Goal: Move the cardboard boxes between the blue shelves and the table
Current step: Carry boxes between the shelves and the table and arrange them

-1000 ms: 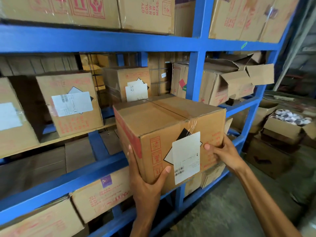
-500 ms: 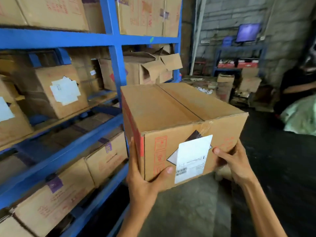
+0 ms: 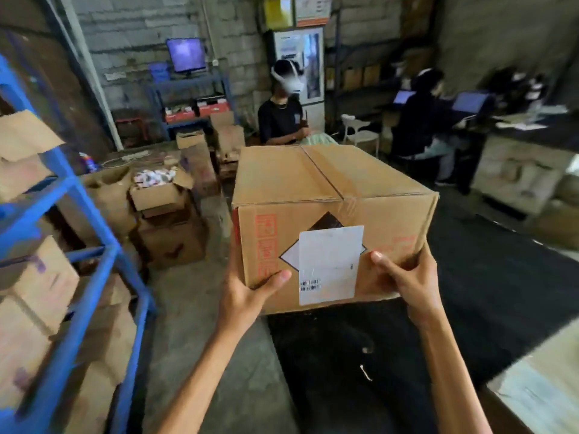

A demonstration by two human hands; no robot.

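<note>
Both hands carry the cardboard box (image 3: 332,220) in the air, right of the blue shelves (image 3: 78,261). The left hand (image 3: 247,296) and right hand (image 3: 410,280) grip its bottom corners, thumbs pressed on the near face.

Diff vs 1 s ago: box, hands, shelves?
The taped brown cardboard box has been carried away from the blue metal shelves. They were behind it and now sit at the left edge, as the person turned right towards the room. Nothing was taken hold of or let go. The left hand and right hand grip the box's lower corners as before, and its white label still faces the camera.
</note>
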